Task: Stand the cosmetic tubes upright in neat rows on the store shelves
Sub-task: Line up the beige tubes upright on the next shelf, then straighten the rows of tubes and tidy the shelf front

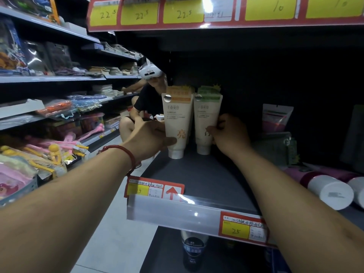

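Two tubes stand cap-down, side by side, near the back left corner of the shelf (197,174). The left hand (149,138) grasps the orange tube (178,123) low on its body, thumb across the front. The right hand (230,134) grasps the green tube (204,119) from its right side, fingers curled round it. Pink tubes (325,186) lie flat at the shelf's right edge, white caps toward the front. A person (145,103) crouches in the aisle beyond.

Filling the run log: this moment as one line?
left hand: grips orange tube | right hand: grips green tube | both upright on shelf, caps down | pink tubes lying at right
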